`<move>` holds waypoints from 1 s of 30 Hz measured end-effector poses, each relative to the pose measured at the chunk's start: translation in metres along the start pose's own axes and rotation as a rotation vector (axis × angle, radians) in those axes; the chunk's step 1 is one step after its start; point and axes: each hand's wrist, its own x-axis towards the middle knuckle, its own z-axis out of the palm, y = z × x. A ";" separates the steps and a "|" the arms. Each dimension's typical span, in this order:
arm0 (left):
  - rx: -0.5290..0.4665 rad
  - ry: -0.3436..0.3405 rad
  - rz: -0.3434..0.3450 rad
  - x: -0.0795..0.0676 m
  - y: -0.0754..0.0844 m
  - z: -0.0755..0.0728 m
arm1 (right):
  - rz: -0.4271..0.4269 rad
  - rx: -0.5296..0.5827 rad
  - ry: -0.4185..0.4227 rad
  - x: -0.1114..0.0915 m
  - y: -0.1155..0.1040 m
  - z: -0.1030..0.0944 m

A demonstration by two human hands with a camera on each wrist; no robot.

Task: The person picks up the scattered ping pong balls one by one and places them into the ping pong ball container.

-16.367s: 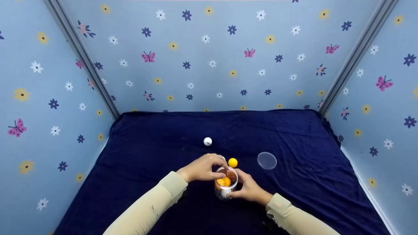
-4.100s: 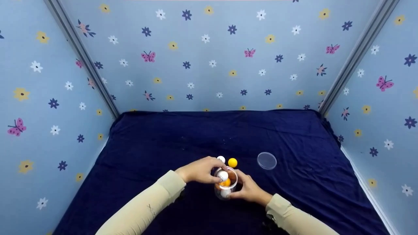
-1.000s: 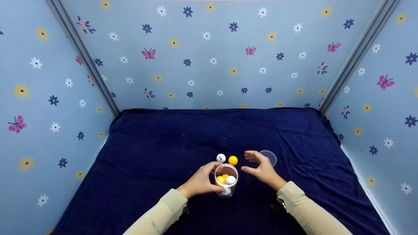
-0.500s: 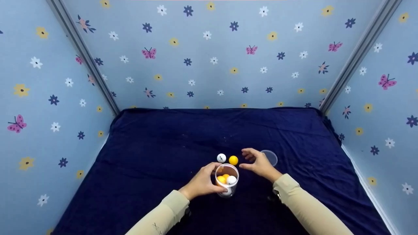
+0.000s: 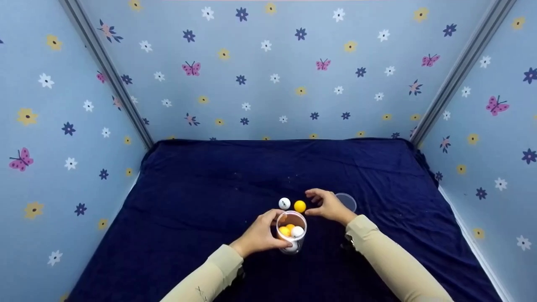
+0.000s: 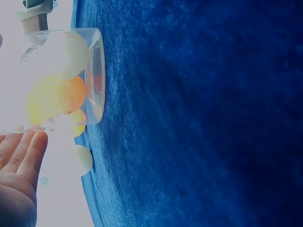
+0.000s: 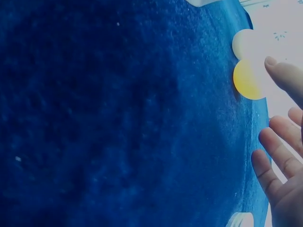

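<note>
A clear plastic jar (image 5: 297, 219) stands upright on the cloth with several white, yellow and orange ping-pong balls in it. My left hand (image 5: 256, 235) grips its side, thumb in front and fingers behind. Just beyond the jar lie a yellow ping-pong ball (image 5: 300, 206) and, to its left, a white ping-pong ball (image 5: 284, 204). My right hand (image 5: 330, 206) hovers right of the yellow ball, thumb and fingers spread apart and holding nothing. In the right wrist view the same yellow ball (image 7: 247, 81) sits apart from the fingertips (image 7: 260, 161).
A round clear lid (image 5: 348, 203) lies flat on the cloth, partly behind the right hand. Dark blue cloth (image 5: 201, 188) covers the table. Flower-patterned walls (image 5: 268, 84) enclose the back and both sides.
Earlier the left hand put a white ball into the jar while the right held the jar. The left now grips the jar; the right let go and moved left towards the yellow ball.
</note>
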 end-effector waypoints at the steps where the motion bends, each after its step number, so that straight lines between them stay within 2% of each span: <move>1: 0.003 0.002 -0.001 0.000 0.000 0.000 | 0.002 0.000 -0.011 0.001 0.000 0.000; 11: 0.011 0.013 0.002 0.000 0.000 0.002 | 0.017 -0.044 -0.109 0.012 0.004 0.003; 30: 0.000 0.017 0.002 0.000 0.001 0.001 | -0.010 -0.069 -0.127 0.021 0.002 0.010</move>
